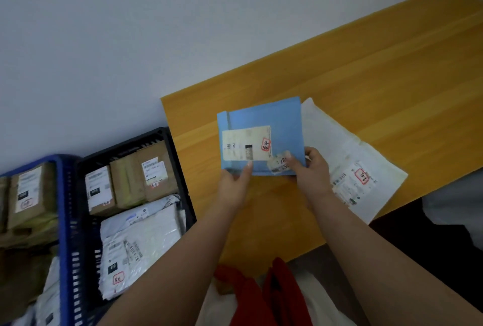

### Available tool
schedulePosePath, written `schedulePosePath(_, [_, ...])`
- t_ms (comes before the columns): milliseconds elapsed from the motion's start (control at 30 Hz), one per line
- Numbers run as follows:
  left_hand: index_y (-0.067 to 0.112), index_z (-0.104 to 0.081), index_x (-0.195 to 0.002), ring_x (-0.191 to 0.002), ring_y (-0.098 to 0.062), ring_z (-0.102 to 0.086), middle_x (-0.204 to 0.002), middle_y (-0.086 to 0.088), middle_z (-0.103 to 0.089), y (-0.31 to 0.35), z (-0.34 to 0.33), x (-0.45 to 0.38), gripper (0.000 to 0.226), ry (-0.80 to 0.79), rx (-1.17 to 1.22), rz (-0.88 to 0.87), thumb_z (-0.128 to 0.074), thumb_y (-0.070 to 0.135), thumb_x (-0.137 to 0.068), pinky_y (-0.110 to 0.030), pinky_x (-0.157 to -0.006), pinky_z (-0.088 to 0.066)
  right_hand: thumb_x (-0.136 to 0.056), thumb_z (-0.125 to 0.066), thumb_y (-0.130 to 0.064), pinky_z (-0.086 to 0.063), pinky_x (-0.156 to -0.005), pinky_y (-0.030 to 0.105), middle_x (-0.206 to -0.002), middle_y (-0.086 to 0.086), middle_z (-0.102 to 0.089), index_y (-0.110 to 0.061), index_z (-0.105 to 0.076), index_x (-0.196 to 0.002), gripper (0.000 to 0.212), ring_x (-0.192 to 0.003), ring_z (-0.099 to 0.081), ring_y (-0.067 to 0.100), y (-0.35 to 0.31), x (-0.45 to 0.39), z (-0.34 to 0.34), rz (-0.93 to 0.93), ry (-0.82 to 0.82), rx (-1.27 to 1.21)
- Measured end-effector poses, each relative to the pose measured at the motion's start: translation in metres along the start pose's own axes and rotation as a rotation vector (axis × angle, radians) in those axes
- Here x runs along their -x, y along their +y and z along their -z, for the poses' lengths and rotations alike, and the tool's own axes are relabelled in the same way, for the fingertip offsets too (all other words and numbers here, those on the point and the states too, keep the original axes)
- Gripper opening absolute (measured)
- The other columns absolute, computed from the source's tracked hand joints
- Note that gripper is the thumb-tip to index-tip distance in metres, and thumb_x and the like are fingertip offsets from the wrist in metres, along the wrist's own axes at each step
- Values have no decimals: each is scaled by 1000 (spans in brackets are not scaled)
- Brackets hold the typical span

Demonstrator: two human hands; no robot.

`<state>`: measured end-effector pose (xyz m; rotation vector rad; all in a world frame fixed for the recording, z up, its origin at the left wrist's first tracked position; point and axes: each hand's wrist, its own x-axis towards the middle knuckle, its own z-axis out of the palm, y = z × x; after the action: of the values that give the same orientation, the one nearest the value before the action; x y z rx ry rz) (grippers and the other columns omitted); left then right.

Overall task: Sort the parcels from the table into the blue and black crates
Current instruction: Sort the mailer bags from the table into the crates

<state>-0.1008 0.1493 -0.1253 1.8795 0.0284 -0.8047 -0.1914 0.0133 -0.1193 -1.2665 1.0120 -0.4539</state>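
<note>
While both hands are gripping it: the blue mailer is sitting over the near-left part of the wooden table, label side up; I cannot tell whether its far edge is resting on the wood or lifting clear.
Left hand: pinching the mailer's near-left corner, thumb lying on top at the edge of the white label.
Right hand: clamping the near-right corner, fingers curling over the top beside a small loose sticker.
Hands relative to the parcel: both are holding its near edge, so the whole body of the mailer is reaching away from them toward the far side.
Long axis: roughly square, slightly wider left to right, running about parallel to the line between the two hands.
Crates: the black crate is standing just left of the table's left end, and the blue crate is touching it on its far-left side.
Nearer hand: the left hand is lying closer to both crates, so I am judging that a leftward carry is favouring it.
Crate contents: brown boxes and pale poly bags are already filling both.
Remaining on the table: a white poly parcel is lying just right of the mailer, partly tucked under its right edge.
Deciding mark: the red stamp on the label is too blurred to read.
</note>
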Motion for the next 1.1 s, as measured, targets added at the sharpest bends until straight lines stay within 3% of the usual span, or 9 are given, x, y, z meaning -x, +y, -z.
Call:
schedulePosePath(133, [13, -23, -146, -110, -25, -61, -120, -8, -58, 14, 17, -3, 76, 186, 407, 33, -71, 18, -87, -50, -95, -51, -86, -71, -7, -58, -72, 30, -105, -6, -69, -19, -59, -109, 29, -91, -68, 9, 12, 10, -14, -74, -305, 9])
schedulePosePath(200, [15, -38, -137, -104, -23, -66, -111, -4, -65, 18, 30, -2, 55, 183, 478, -43, -66, 7, -90, -48, -89, -55, -84, -72, -7, -56, -63, 22, -97, -10, -72, -22, -61, -107, 30, -85, -71, 6, 19, 15, -16, -80, -391, -24])
schedulePosePath(267, [21, -51, -122, -100, -21, -68, -107, 2, -69, 19, 45, 0, 34, 148, 425, -128, -60, 5, -94, -45, -85, -57, -84, -73, -20, -54, -59, 20, -98, -6, -73, -19, -62, -111, 30, -85, -70, 7, 20, 16, -17, -79, -321, -68])
schedulePosePath(367, [16, -53, -126, -97, -23, -71, -108, -4, -72, 18, 70, 7, 31, 72, 351, -166, -55, 7, -97, -45, -81, -58, -84, -67, -44, -57, -75, 32, -117, 2, -64, -12, -55, -127, 55, -102, -65, 15, 19, 10, -18, -83, -190, -8])
schedulePosePath(433, [13, -53, -129, -94, -25, -72, -106, -10, -73, 16, 83, 14, 32, 51, 330, -169, -54, 8, -98, -42, -76, -60, -76, -67, -55, -56, -74, 26, -114, -1, -66, -14, -57, -125, 65, -99, -66, 10, 17, 12, -24, -54, -228, 24])
schedulePosePath(600, [8, -53, -130, -95, -27, -71, -107, -12, -73, 0, 100, 29, 33, 112, 334, -153, -55, 9, -98, -42, -77, -60, -88, -68, -36, -57, -62, 23, -100, -1, -72, -23, -61, -98, 17, -84, -71, 9, 27, 25, -54, 20, -321, 142])
schedulePosePath(700, [13, -52, -132, -99, -28, -70, -112, -12, -71, -15, 107, 34, 36, 156, 351, -110, -58, 12, -96, -47, -82, -58, -91, -65, -35, -58, -73, 34, -106, 4, -68, -16, -58, -106, 25, -92, -68, 16, 39, 35, -68, -16, -299, 208])
schedulePosePath(1000, [21, -49, -133, -107, -21, -63, -119, -3, -64, -73, 141, 47, 44, 241, 14, -68, -61, 14, -92, -43, -91, -54, -92, -62, -35, -42, -55, 21, -94, -7, -59, -15, -52, -122, 37, -79, -58, 3, 61, 65, -100, 124, -326, 639])
schedulePosePath(1100, [15, -47, -134, -110, -25, -61, -119, -8, -63, -93, 171, 50, 45, 248, -122, -95, -61, 16, -92, -40, -91, -52, -94, -58, -36, -47, -65, 33, -109, 3, -62, -14, -45, -136, 49, -92, -61, 20, 67, 82, -127, 212, -369, 836])
